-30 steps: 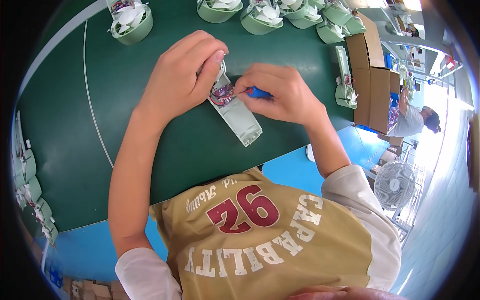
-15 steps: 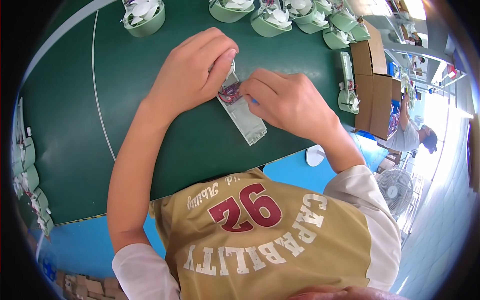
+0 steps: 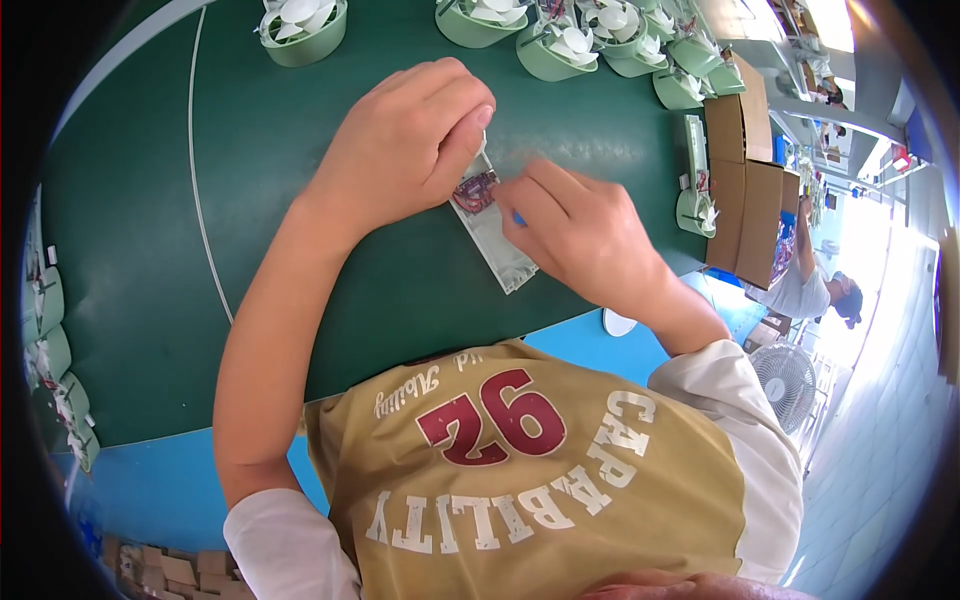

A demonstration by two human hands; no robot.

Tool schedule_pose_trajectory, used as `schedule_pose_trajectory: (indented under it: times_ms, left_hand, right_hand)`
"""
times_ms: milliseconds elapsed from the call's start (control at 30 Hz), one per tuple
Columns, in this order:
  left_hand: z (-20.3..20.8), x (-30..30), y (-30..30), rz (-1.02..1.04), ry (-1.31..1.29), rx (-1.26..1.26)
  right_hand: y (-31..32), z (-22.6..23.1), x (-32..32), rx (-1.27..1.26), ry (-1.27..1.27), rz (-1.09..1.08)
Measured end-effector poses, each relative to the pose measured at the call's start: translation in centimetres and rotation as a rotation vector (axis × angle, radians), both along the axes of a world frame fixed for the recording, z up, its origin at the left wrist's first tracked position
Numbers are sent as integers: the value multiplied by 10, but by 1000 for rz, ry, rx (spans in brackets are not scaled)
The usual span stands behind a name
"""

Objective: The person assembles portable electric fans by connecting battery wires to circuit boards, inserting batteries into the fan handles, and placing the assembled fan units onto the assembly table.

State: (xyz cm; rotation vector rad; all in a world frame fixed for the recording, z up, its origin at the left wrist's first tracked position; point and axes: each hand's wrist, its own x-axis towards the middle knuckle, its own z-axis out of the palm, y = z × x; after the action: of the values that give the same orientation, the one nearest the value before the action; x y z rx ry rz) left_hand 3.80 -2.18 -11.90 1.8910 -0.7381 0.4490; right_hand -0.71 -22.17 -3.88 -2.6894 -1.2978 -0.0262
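Observation:
A long pale plastic housing (image 3: 503,245) lies at a slant on the green work table, with red wires and a small circuit board (image 3: 474,192) in its upper part. My left hand (image 3: 412,135) is closed around the far end of this housing, thumb along the top, and hides that end. Just right of the wires is my right hand (image 3: 580,225), its fingers curled together. A bit of blue (image 3: 518,217) shows between them; its kind is hidden. The right fingertips are slightly blurred.
Several light green fan units with white blades (image 3: 305,35) stand along the table's far edge. More fan parts (image 3: 60,350) line the left edge. An open cardboard box (image 3: 745,205) stands at the right, beside another fan unit (image 3: 696,180). A person (image 3: 805,280) is beyond the box.
My right hand has drawn back slightly toward me, covering more of the housing's right side. My left hand keeps its hold. The whole view has shifted a little.

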Motion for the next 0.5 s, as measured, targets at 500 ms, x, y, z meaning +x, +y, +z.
schedule_pose_trajectory:
  times_ms: [500]
  left_hand:
    - [4, -1, -5, 21, -33, 43]
  right_hand:
    - [-8, -24, -21, 213, -11, -141]
